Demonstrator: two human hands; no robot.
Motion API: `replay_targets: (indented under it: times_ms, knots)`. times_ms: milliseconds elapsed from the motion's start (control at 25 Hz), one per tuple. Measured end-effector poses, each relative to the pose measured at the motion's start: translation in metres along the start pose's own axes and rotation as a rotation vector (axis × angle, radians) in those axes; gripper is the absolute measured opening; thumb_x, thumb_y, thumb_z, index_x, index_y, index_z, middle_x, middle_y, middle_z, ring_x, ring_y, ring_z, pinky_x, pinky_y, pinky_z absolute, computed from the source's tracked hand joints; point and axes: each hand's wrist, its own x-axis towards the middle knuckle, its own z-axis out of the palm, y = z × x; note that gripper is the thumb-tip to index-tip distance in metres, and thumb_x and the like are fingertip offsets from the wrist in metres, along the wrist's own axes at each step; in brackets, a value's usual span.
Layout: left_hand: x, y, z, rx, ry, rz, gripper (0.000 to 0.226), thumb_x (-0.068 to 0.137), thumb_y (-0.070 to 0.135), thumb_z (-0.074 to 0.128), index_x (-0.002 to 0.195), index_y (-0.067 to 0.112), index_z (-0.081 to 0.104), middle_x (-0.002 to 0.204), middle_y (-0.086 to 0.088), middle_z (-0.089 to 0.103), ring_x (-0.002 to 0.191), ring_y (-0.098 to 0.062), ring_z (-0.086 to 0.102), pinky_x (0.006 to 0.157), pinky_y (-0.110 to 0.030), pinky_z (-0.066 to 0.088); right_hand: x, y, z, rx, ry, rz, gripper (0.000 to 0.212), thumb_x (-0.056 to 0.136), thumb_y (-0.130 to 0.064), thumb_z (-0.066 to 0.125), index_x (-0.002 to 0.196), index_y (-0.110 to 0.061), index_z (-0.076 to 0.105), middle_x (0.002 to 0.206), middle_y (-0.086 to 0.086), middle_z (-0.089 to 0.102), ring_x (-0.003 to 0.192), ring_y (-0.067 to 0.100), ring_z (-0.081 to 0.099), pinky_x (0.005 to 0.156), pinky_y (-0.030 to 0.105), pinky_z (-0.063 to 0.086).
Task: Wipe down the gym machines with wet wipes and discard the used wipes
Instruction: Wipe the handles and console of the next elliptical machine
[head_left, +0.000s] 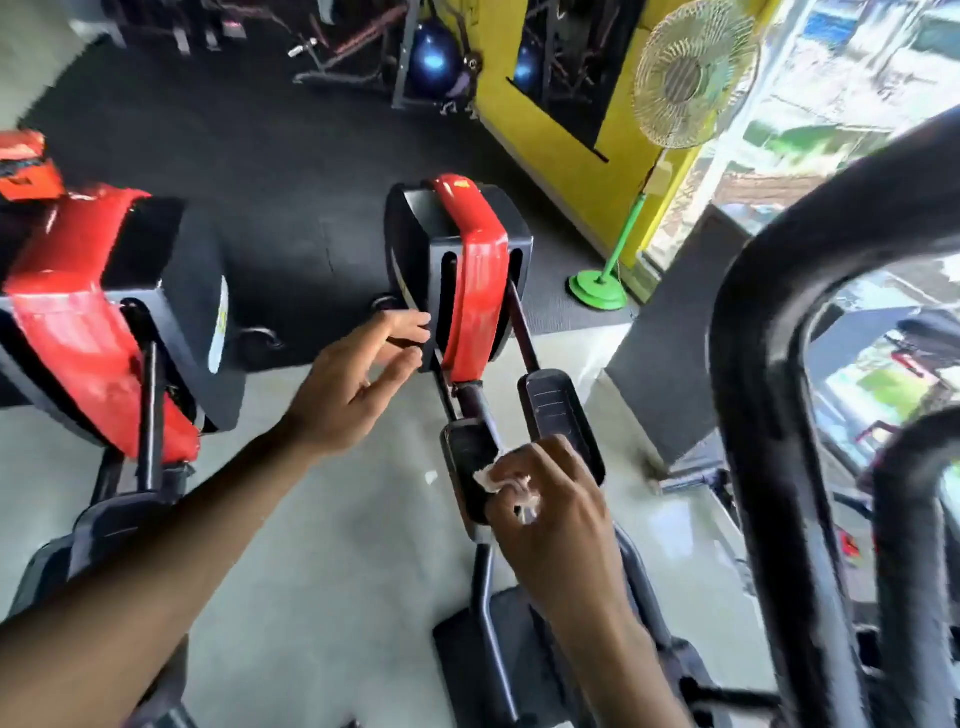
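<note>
A red and black elliptical machine (475, 270) stands ahead of me, with two black foot pedals below its housing. My right hand (550, 499) grips a crumpled white wet wipe (493, 475) and holds it against the left pedal (465, 457). The right pedal (553, 410) lies just beyond my knuckles. My left hand (353, 384) hovers in the air, fingers spread and relaxed, holding nothing, with its fingertips near the black side of the machine's housing.
A second red and black elliptical (98, 322) stands at the left. Thick black handlebar tubes (763, 364) curve close on the right. A green pedestal fan (685, 78) stands by the yellow wall (561, 156). Blue exercise balls (434, 57) and benches sit far back.
</note>
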Motion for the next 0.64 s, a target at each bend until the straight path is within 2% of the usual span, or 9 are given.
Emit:
replay_targets:
  times_ms: [120, 240, 440, 520, 640]
  knots:
    - [0.007, -0.021, 0.003, -0.001, -0.046, -0.058, 0.031, 0.108, 0.034, 0.053, 0.136, 0.022, 0.056, 0.121, 0.008, 0.069, 0.099, -0.013, 0.072, 0.094, -0.038, 0.055, 0.008, 0.017, 0.016, 0.012, -0.042, 0.11, 0.017, 0.079, -0.017, 0.058, 0.086, -0.029, 0.067, 0.096, -0.012, 0.057, 0.087, 0.016, 0.06, 0.071, 0.037, 0.052]
    - [0.019, -0.021, 0.011, -0.064, -0.064, -0.072, 0.03, 0.107, 0.029, 0.056, 0.135, 0.019, 0.058, 0.115, 0.006, 0.071, 0.093, -0.012, 0.073, 0.087, -0.026, 0.056, 0.023, 0.009, 0.022, 0.053, -0.061, 0.088, 0.019, 0.08, -0.014, 0.06, 0.086, -0.03, 0.067, 0.097, -0.016, 0.057, 0.087, 0.011, 0.058, 0.072, 0.033, 0.05]
    - [0.039, -0.026, 0.035, -0.079, -0.097, -0.091, 0.031, 0.105, 0.033, 0.059, 0.135, 0.022, 0.059, 0.116, 0.01, 0.071, 0.096, -0.01, 0.073, 0.086, -0.03, 0.058, 0.06, 0.023, 0.03, 0.115, 0.017, 0.075, 0.021, 0.08, -0.011, 0.061, 0.085, -0.03, 0.068, 0.094, -0.014, 0.06, 0.086, 0.007, 0.059, 0.075, 0.023, 0.047]
    - [0.044, -0.034, 0.05, -0.095, -0.108, -0.094, 0.031, 0.105, 0.03, 0.061, 0.135, 0.022, 0.059, 0.117, 0.01, 0.072, 0.098, -0.009, 0.073, 0.087, -0.031, 0.059, 0.062, 0.034, 0.034, 0.141, 0.07, 0.096, 0.016, 0.081, -0.013, 0.061, 0.087, -0.026, 0.068, 0.092, -0.012, 0.062, 0.087, 0.012, 0.062, 0.075, 0.026, 0.049]
    - [0.054, -0.045, 0.073, -0.145, -0.189, -0.087, 0.034, 0.104, 0.024, 0.064, 0.137, 0.021, 0.059, 0.12, 0.008, 0.071, 0.098, -0.008, 0.072, 0.088, -0.022, 0.057, 0.065, 0.053, 0.044, 0.098, 0.108, 0.175, 0.014, 0.088, -0.011, 0.068, 0.092, -0.025, 0.068, 0.091, -0.011, 0.065, 0.083, 0.011, 0.064, 0.074, 0.025, 0.051]
